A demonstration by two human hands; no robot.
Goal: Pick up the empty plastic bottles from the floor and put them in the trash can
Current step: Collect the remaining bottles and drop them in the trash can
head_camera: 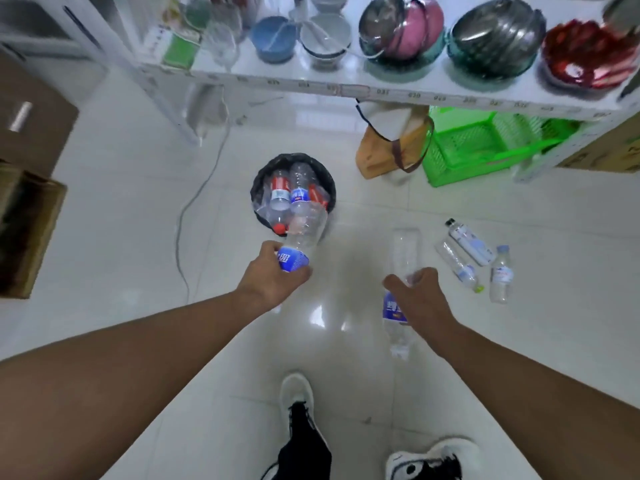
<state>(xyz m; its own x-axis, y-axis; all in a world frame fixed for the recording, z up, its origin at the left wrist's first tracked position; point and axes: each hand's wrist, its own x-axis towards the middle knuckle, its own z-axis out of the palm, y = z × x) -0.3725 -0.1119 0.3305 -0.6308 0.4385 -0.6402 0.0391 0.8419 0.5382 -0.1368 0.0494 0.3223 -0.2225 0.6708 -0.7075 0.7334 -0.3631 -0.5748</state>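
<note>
I see my left hand (272, 273) wrapped around a clear plastic bottle (301, 237) at its blue label, the bottle's far end reaching over the near rim of the trash can (258, 181). My right hand (420, 296) grips a second clear bottle (403, 258) around its middle; this one carries a blue label too, and its length runs from above my fingers to below my wrist. Both bottles look empty and see-through, with ribbed walls.

The trash can is round, lined with a black bag, and stands on the white tiled floor (138, 237). It already holds several clear bottles: one with a red label (280, 188), one with a blue label (299, 188), and a red cap shows near the front edge.

To my right, three small clear bottles (471, 258) lie close together on the floor, well apart from the can. Beyond them a green plastic crate (478, 147) sits under the white shelf (381, 88), which carries bowls.
</note>
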